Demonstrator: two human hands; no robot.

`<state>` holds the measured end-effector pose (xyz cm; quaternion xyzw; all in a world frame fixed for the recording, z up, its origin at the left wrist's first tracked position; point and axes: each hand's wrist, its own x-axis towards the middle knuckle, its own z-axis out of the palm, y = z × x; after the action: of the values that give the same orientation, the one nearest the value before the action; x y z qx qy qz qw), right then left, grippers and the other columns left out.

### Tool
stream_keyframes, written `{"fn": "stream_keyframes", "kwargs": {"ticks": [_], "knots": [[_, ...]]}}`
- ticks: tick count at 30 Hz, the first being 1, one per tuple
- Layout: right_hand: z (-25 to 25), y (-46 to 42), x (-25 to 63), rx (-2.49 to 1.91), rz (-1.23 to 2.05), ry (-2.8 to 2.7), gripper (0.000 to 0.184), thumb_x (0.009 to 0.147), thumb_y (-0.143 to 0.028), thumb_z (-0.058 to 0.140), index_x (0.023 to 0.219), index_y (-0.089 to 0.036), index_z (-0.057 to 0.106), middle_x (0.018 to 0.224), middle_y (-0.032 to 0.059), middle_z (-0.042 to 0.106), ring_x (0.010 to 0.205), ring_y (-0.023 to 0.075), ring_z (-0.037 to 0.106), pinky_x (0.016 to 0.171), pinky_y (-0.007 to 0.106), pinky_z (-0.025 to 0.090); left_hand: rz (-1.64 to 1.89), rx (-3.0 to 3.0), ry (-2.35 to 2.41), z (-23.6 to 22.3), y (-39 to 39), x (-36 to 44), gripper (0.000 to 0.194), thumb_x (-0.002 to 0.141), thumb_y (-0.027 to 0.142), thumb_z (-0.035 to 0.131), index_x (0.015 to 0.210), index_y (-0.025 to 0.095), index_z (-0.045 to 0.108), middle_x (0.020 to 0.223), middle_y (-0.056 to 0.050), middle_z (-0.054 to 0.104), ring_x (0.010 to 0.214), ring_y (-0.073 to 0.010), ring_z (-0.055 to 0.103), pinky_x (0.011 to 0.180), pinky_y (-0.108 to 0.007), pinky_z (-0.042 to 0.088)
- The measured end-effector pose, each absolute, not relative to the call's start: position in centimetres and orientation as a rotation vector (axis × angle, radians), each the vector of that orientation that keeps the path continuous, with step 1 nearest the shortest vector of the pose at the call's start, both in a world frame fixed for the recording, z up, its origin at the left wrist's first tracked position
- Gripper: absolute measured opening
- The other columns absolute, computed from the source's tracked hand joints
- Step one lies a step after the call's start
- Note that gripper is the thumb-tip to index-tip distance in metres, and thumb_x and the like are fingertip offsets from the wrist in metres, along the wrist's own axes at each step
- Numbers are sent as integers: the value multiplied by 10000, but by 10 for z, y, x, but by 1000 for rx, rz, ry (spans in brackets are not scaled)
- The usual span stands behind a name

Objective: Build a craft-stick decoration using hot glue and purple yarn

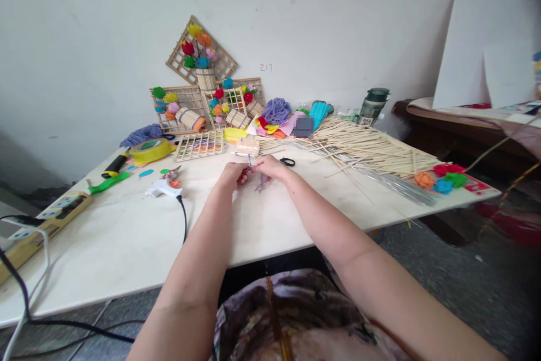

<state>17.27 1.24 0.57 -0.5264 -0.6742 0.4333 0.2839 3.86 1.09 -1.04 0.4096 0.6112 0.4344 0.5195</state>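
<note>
My left hand (235, 173) and my right hand (270, 166) meet over the middle of the table. Their fingers are closed on a thin strand of purple yarn (249, 160), which runs up toward a small bundle of pale sticks (247, 147) just beyond the fingertips. Whether the yarn goes round that bundle I cannot tell. More purple strands dangle below my right hand. Close to its right lie black-handled scissors (288, 162), partly hidden. A small stick lattice (198, 146) rests flat to the left of the bundle.
A white glue gun (164, 188) with a black cable lies at left, near yellow tape (149, 151) and a power strip (63, 212). Many wooden sticks (372, 144) and thin wires (393, 183) cover the right side. Lattice panels with felt flowers (202, 40) lean on the wall.
</note>
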Motion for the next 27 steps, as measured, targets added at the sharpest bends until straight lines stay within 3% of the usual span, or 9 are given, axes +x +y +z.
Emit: {"fn": "stream_keyframes", "kwargs": {"ticks": [7,13,17,23,27], "knots": [[4,15,174,-1417,996,-2018,138,718,-254,629,748,-172,736,568,-24,558,511,92,479,469,187,368,1008,1018,1477,-9,11,38,229,734,159,564,517,132,498,413,15,461,323,-49,375,342,-184,253],[3,15,173,-1390,837,-2132,111,705,-237,635,680,-178,726,493,-27,501,505,100,456,494,199,344,900,1068,1533,-8,13,38,272,678,176,619,461,149,459,368,22,422,315,-56,358,347,-196,238],[0,22,173,-1421,661,-2221,217,718,-338,619,592,-172,678,491,-8,509,563,133,498,520,215,337,947,1070,1545,-9,13,38,266,663,160,620,463,156,446,365,26,420,311,-52,348,348,-194,231],[8,30,179,-1656,620,-2139,464,838,-503,416,701,-164,702,770,74,691,787,211,626,664,256,405,1062,1049,1499,-11,10,38,253,685,116,573,476,157,437,360,43,390,301,-48,333,344,-194,230],[11,34,184,-1838,323,-2118,557,831,-563,374,880,-127,717,974,158,691,1014,277,590,836,328,394,1124,1031,1490,-12,10,37,226,680,94,563,491,147,451,378,39,408,308,-50,343,341,-198,223]]}}
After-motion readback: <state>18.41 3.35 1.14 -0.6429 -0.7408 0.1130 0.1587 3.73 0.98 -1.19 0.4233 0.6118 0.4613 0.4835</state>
